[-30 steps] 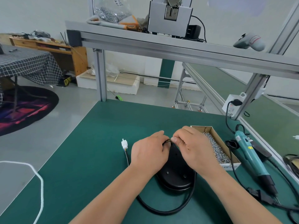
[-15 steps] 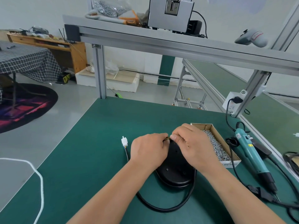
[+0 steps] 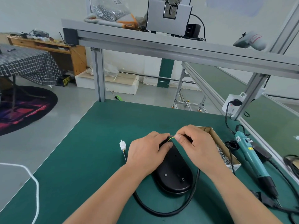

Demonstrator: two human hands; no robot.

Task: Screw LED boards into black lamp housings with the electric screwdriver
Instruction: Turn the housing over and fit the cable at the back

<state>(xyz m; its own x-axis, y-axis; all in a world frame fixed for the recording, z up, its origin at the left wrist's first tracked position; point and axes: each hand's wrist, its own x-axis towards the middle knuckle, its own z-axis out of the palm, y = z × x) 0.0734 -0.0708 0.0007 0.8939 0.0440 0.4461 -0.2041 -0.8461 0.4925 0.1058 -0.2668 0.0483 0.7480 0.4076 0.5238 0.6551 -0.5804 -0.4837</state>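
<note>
A black oval lamp housing (image 3: 174,173) lies flat on the green bench mat (image 3: 90,156), with small screw holes on its upper face. My left hand (image 3: 146,152) rests on its far end, thumb pressed on the black shell. My right hand (image 3: 196,145) pinches thin yellow-green wires (image 3: 171,138) at the housing's far tip. A black cable (image 3: 163,212) loops around the near side and ends in a white connector (image 3: 122,145). The teal electric screwdriver (image 3: 252,159) lies untouched to the right. No LED board is visible.
An open cardboard box of small silver screws (image 3: 222,152) sits just right of my right hand. The screwdriver's black cord (image 3: 284,209) trails along the right edge. A power socket (image 3: 231,104) hangs on the aluminium frame post. A white cord (image 3: 36,188) lies at the left edge.
Both hands stay at the housing's far end; the fingers have shifted slightly and the pinched wires show more clearly between them. The camera has dipped a little.
</note>
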